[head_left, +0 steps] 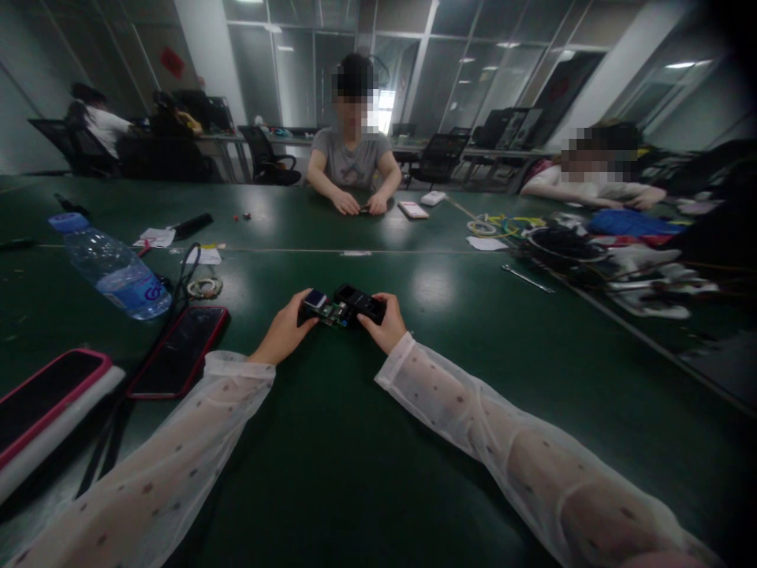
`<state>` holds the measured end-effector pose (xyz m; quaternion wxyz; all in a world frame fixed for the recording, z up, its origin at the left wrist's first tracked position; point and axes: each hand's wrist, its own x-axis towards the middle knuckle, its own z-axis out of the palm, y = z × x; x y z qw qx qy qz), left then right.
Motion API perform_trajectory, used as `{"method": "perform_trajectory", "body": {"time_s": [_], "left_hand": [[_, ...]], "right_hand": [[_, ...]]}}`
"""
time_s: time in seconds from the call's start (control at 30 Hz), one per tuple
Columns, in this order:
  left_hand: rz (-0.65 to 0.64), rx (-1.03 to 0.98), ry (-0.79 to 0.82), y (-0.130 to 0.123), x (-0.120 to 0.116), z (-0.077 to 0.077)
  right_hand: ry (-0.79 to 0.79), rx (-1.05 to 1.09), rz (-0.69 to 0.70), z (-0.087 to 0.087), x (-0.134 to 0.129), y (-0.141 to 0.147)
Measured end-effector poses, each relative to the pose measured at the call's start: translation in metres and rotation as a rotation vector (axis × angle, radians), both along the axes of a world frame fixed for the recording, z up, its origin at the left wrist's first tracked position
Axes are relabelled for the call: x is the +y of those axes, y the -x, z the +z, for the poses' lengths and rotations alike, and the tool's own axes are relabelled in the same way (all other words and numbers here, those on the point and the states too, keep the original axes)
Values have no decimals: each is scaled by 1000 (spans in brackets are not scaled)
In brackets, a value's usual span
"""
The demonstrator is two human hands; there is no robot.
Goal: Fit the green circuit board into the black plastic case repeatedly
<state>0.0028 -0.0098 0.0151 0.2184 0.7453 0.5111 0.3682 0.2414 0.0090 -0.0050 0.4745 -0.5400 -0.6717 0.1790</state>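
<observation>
My left hand (288, 325) grips the left end of a small green circuit board (334, 314), which carries a little square screen (316, 299). Around the right end of a black plastic casing (359, 300) the fingers of my right hand (389, 325) are closed. Board and casing meet just above the green table, between my hands; whether they are joined, I cannot tell. Fingers hide the outer ends of both parts. Sheer white sleeves with dark spots cover both my forearms.
To my left are a water bottle (118, 268), a red-edged phone (180, 353) and another phone (50, 398) on a white item. A wrench (527, 278) and tangled cables (568, 248) lie at right. Across the green table (367, 442), a person (353, 158) handles something small.
</observation>
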Motion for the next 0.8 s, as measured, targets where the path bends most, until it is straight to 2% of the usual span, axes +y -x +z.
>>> {"method": "perform_trajectory", "body": {"time_s": [0.37,0.63,0.8], "left_hand": [[-10,-12,11,0,-1,1],[-31,-28,-15,2,2,-4],[-23,-15,-37,2,3,-6]], "right_hand": [[15,11,5,1,-1,-1],[-53,-106,-60,6,-4,0],[-86,-113,-18,3,-2,0]]}}
